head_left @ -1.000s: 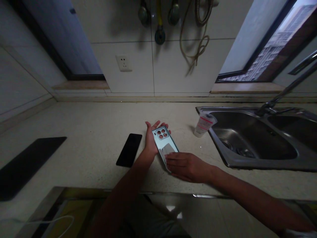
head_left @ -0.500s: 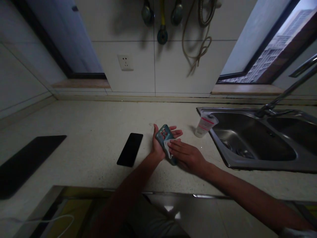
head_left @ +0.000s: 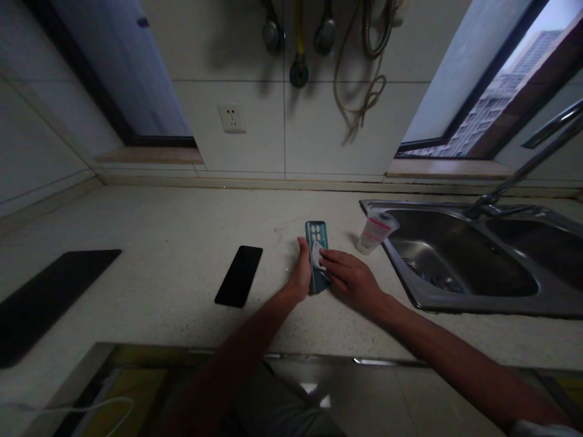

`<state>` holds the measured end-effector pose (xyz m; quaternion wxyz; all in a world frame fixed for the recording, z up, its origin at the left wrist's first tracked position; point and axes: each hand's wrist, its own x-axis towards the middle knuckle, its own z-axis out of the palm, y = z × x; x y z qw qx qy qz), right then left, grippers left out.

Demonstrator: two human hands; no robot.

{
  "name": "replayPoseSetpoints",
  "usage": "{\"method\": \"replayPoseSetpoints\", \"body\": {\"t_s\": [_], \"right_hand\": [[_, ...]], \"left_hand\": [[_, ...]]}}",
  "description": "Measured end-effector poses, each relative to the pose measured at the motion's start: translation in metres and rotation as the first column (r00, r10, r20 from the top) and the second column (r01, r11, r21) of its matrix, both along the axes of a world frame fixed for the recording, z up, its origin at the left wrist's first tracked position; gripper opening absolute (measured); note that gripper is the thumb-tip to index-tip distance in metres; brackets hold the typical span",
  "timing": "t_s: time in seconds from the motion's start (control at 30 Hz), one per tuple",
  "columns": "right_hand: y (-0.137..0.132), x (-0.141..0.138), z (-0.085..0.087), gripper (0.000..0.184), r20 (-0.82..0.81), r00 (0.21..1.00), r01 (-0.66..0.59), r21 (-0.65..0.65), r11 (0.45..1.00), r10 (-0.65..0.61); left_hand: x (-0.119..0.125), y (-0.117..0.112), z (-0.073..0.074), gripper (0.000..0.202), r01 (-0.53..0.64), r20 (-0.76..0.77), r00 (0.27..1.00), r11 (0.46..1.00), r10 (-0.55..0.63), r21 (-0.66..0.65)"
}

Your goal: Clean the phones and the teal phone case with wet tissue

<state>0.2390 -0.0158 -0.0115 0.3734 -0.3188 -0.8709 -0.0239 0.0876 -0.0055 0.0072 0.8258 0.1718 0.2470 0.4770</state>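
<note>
A blue-green phone case (head_left: 319,283) with round camera holes at its far end is held upright over the counter. My left hand (head_left: 300,272) grips its left side, the thumb along the edge and the other fingers hidden behind it. With fingers pressed together, my right hand (head_left: 356,280) holds a small white wipe (head_left: 317,254) against the inner face of the case. A black smartphone (head_left: 239,276) lies flat on the counter to the left of my hands.
To the right, a clear plastic cup (head_left: 376,232) with red print stands by the steel double sink (head_left: 419,303) and its faucet (head_left: 514,181). A dark flat panel (head_left: 54,300) lies at the left of the counter (head_left: 159,243). A socket (head_left: 232,118) is on the wall.
The case has turned from slanted to nearly upright and shifted slightly right. My left fingers, spread out behind it before, are now out of sight. The right hand keeps the wipe on it.
</note>
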Motion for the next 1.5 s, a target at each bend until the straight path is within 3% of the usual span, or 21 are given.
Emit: {"method": "replayPoseSetpoints", "body": {"t_s": [0.23, 0.43, 0.57, 0.67, 0.83, 1.0, 1.13, 1.3, 1.5], "right_hand": [[0.000, 0.002, 0.005, 0.021, -0.007, 0.997, 0.081, 0.061, 0.995, -0.081], [0.013, 0.022, 0.016, 0.020, -0.059, 0.961, 0.274, 0.099, 0.957, -0.269], [0.015, 0.027, 0.019, 0.017, -0.121, 0.945, 0.314, 0.079, 0.946, -0.304], [0.014, 0.025, 0.019, 0.017, -0.102, 0.958, 0.278, 0.085, 0.957, -0.269], [0.009, 0.017, 0.021, 0.017, 0.052, 0.983, 0.167, 0.128, 0.978, -0.175], [-0.007, 0.002, 0.024, 0.018, 0.136, 0.991, -0.015, 0.148, 0.989, -0.006], [-0.020, -0.009, 0.026, 0.023, 0.194, 0.973, -0.154, 0.134, 0.979, 0.127], [-0.027, -0.016, 0.025, 0.016, 0.161, 0.958, -0.253, 0.088, 0.963, 0.237], [-0.029, -0.022, 0.015, 0.027, 0.110, 0.959, -0.271, 0.098, 0.957, 0.260]], "left_hand": [[-0.003, 0.001, -0.003, 0.072, 0.005, -0.170, 0.985, 0.999, 0.000, 0.032], [-0.014, -0.008, -0.002, 0.078, 0.278, -0.298, 0.913, 0.960, -0.278, -0.042], [-0.017, -0.010, 0.002, 0.077, 0.369, -0.264, 0.893, 0.929, -0.365, -0.033], [-0.017, -0.010, 0.002, 0.077, 0.349, -0.271, 0.900, 0.937, -0.342, -0.022], [-0.014, -0.007, -0.001, 0.067, 0.161, -0.327, 0.933, 0.987, -0.150, 0.006], [-0.014, -0.004, 0.007, 0.069, -0.002, -0.196, 0.980, 0.999, 0.009, 0.037], [-0.015, -0.006, 0.011, 0.074, -0.028, -0.228, 0.973, 1.000, 0.026, -0.005], [-0.010, -0.008, 0.006, 0.078, -0.022, -0.241, 0.970, 1.000, 0.023, 0.004], [-0.004, -0.009, -0.001, 0.080, 0.006, -0.273, 0.962, 1.000, 0.000, 0.024]]}}
